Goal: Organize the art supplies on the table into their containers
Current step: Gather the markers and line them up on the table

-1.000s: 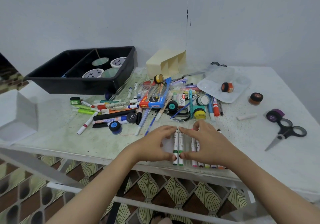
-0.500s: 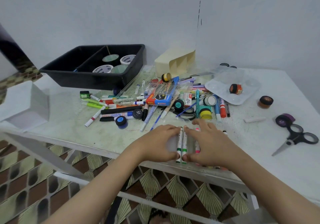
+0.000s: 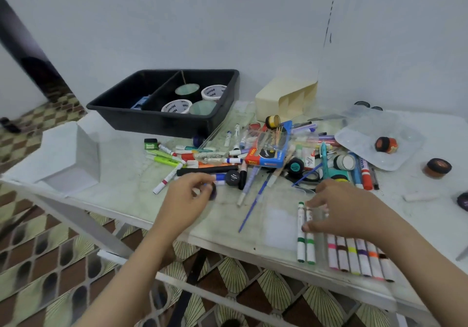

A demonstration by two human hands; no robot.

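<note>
A row of white markers (image 3: 354, 255) with coloured bands lies near the table's front edge, two green ones (image 3: 301, 243) at its left end. My right hand (image 3: 342, 207) rests flat on top of this row, thumb and forefinger touching the green pair. My left hand (image 3: 184, 197) is out to the left of the pile, its fingers curled round a small dark paint pot (image 3: 213, 191) with a bluish lid. A jumble of markers, brushes and pots (image 3: 228, 159) covers the table's middle, around a red and blue watercolour box (image 3: 268, 153).
A black two-part tray (image 3: 162, 124) with tape rolls stands at the back left, a cream divided organiser (image 3: 283, 98) beside it. A clear plastic tray (image 3: 364, 139) holding an orange pot sits at the right, a white box (image 3: 68, 154) at the left edge.
My left hand has left the marker row and gone left to the blue-lidded paint pot. My right hand stays on the markers. The view has swung left.
</note>
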